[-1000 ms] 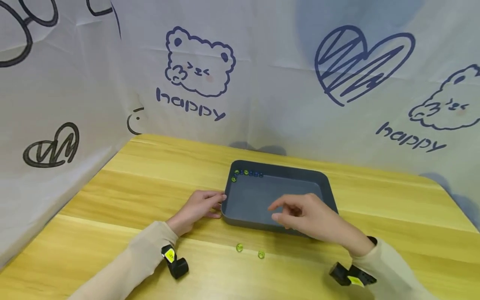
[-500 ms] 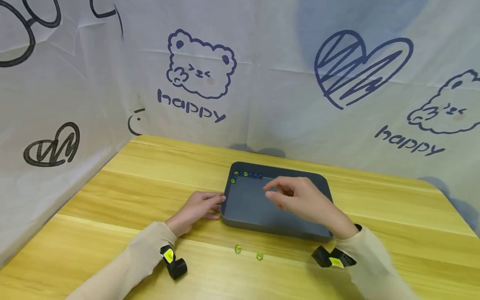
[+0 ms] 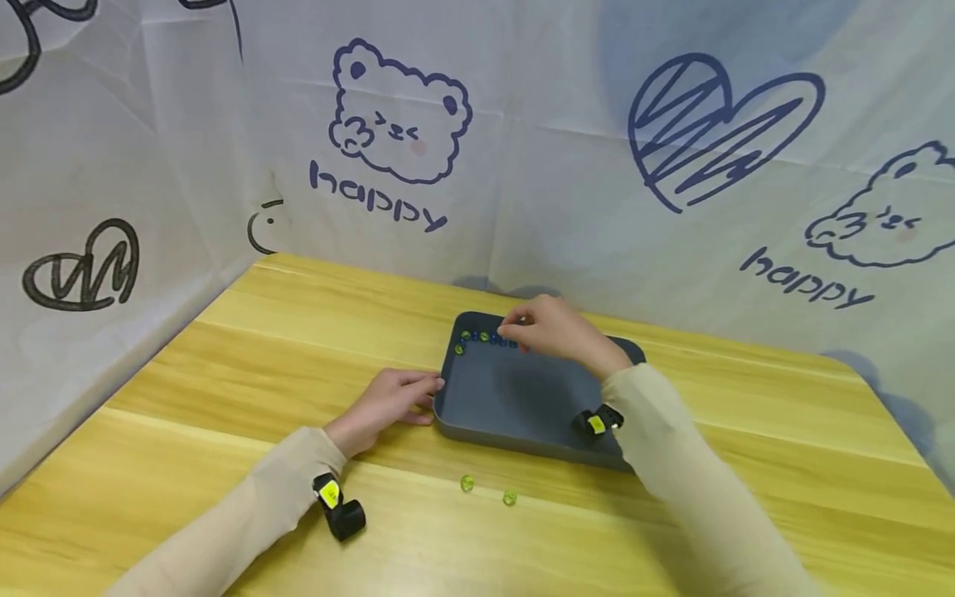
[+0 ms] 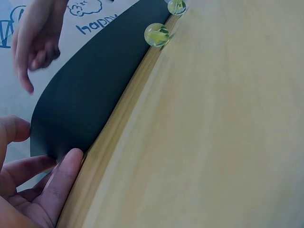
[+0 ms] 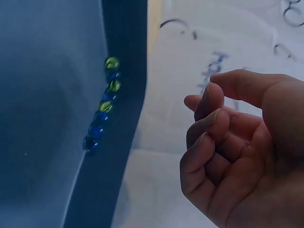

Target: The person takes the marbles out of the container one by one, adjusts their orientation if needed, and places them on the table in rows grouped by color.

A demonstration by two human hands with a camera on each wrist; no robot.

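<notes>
A dark grey tray (image 3: pixel 477 398) lies on the table, and a row of green and blue marbles (image 5: pixel 105 105) runs along its inner wall at the far left. My left hand (image 3: pixel 384 406) rests at the tray's left side, fingertips against the wall; in the left wrist view its fingers (image 4: pixel 69 168) reach the tray's outer corner. My right hand (image 3: pixel 555 329) hovers over the far part of the tray, close to the blue end of the row. In the right wrist view its fingers (image 5: pixel 199 156) are loosely curled, thumb tip close to the index finger, no marble visible between them.
Two green marbles, one on the left (image 3: pixel 467 482) and one on the right (image 3: pixel 510 497), lie on the wooden table (image 3: pixel 298 332) in front of the tray. A white printed cloth (image 3: pixel 552 191) hangs behind the table and along its left side.
My right hand has moved from the tray's near right part, forward and left to the marble row at the far wall. My left hand keeps its place at the tray.
</notes>
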